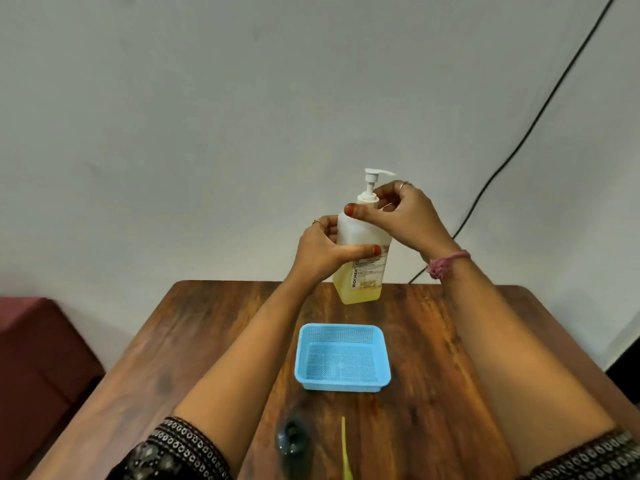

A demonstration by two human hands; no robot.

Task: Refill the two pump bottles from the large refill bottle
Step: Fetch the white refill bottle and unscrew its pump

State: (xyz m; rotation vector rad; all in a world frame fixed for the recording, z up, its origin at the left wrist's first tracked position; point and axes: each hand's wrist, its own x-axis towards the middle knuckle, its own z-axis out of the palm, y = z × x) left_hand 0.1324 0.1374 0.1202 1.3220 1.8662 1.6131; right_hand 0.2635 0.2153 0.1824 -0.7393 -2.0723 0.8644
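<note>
Pump bottle (360, 258): upright, held above the tabletop's far edge.
Left hand (322, 252): wrapped round the body, steadying it.
Right hand (403, 213): fingers pinching the pump collar (367, 198) from the right, probably to unscrew it.
Axis: vertical, nozzle pointing right.
Tabletop (450, 341): dark wood; blue basket (343, 356) at centre.
Room: pale wall behind.

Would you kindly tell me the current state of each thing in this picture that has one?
Pump bottle: upright, partly filled with yellow liquid; whether it rests on the table is unclear.
Pump head: still on the bottle.
Left hand: grips the bottle's body.
Right hand: fingers curled at the pump collar.
Blue basket: on the table, holding nothing.
</note>
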